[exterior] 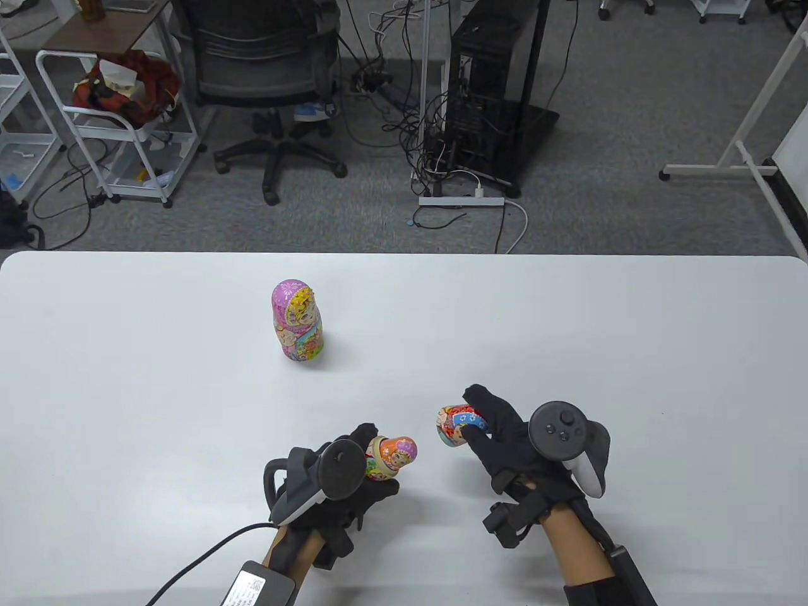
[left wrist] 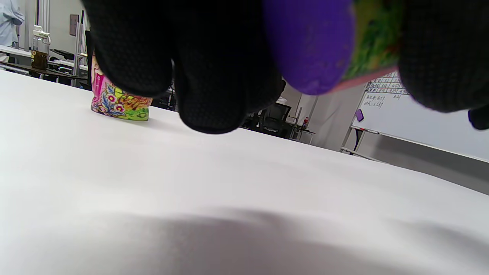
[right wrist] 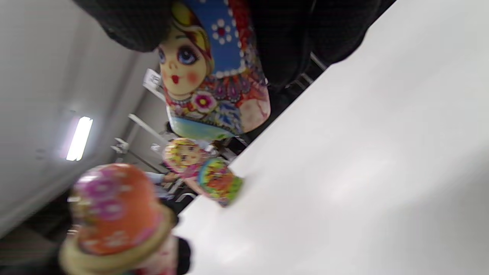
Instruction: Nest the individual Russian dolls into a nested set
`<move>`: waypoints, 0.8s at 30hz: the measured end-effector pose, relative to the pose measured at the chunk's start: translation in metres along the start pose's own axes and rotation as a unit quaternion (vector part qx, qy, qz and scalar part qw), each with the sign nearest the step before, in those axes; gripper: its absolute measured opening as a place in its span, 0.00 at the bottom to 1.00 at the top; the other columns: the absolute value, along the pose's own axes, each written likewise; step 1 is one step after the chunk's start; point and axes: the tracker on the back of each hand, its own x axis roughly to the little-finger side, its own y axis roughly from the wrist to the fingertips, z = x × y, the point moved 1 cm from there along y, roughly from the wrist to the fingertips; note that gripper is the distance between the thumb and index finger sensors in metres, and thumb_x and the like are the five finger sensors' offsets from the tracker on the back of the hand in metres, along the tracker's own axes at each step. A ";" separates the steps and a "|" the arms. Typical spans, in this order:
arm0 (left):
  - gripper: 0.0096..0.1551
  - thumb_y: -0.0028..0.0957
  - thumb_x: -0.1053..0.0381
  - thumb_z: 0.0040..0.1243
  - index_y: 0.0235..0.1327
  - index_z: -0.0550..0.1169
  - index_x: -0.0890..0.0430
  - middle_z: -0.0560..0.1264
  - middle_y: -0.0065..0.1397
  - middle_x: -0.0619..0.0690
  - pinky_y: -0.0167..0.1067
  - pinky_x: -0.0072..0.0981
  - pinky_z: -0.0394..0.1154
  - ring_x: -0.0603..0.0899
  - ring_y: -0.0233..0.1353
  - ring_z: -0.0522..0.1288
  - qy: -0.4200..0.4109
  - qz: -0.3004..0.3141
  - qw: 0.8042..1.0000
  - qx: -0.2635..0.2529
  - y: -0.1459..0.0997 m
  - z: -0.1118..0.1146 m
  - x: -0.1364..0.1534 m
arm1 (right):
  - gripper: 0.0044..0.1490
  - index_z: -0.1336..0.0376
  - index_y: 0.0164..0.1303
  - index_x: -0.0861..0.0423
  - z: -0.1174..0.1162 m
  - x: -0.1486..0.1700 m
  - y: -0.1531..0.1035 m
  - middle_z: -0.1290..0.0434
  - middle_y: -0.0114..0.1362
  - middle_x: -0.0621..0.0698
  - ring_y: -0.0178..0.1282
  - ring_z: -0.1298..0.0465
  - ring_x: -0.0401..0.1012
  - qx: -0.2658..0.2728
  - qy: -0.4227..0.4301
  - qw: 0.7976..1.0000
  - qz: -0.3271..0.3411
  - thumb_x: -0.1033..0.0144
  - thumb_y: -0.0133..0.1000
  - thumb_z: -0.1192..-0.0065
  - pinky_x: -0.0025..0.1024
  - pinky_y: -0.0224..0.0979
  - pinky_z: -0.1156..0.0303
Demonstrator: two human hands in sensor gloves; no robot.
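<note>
A large pink Russian doll [exterior: 297, 329] stands closed on the white table [exterior: 568, 328], left of the middle. My left hand [exterior: 374, 475] grips a doll's lower half [exterior: 379, 468] with a small orange doll [exterior: 401, 452] sitting in its wooden rim, tilted to the right. My right hand [exterior: 475, 424] holds a red and blue doll top half [exterior: 456, 425], apart from the orange doll and just right of it. In the right wrist view the top half [right wrist: 214, 84] shows a painted face, with the orange doll [right wrist: 114, 210] below it and the large doll [right wrist: 202, 173] behind. In the left wrist view my fingers [left wrist: 214, 76] cover the lower half [left wrist: 317, 46].
The large doll's base [left wrist: 119, 104] shows far off in the left wrist view. Beyond the table's far edge stand an office chair [exterior: 271, 76], a wire cart [exterior: 120, 120], a computer tower [exterior: 486, 82] and cables on the floor.
</note>
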 end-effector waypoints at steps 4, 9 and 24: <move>0.58 0.33 0.21 0.67 0.74 0.62 0.47 0.78 0.67 0.49 0.61 0.51 0.79 0.51 0.59 0.84 0.004 0.003 1.000 -0.003 0.000 0.000 -0.001 | 0.38 0.51 0.75 0.41 -0.014 -0.016 -0.002 0.40 0.80 0.57 0.72 0.26 0.50 -0.042 0.034 0.998 0.044 0.48 0.56 0.41 0.48 0.72 0.29; 0.58 0.34 0.21 0.67 0.74 0.62 0.47 0.78 0.67 0.49 0.61 0.50 0.79 0.51 0.59 0.84 0.005 0.012 1.000 -0.010 -0.002 -0.002 -0.006 | 0.38 0.51 0.75 0.42 -0.028 -0.024 -0.004 0.40 0.80 0.58 0.72 0.26 0.50 -0.061 0.014 0.997 0.052 0.48 0.56 0.41 0.47 0.72 0.28; 0.58 0.33 0.21 0.67 0.74 0.62 0.47 0.78 0.66 0.49 0.61 0.50 0.79 0.51 0.59 0.84 0.006 0.023 1.000 -0.017 -0.001 -0.003 -0.008 | 0.39 0.52 0.75 0.44 -0.040 -0.027 -0.005 0.43 0.81 0.57 0.73 0.26 0.51 -0.076 0.013 0.995 0.056 0.49 0.56 0.41 0.47 0.72 0.29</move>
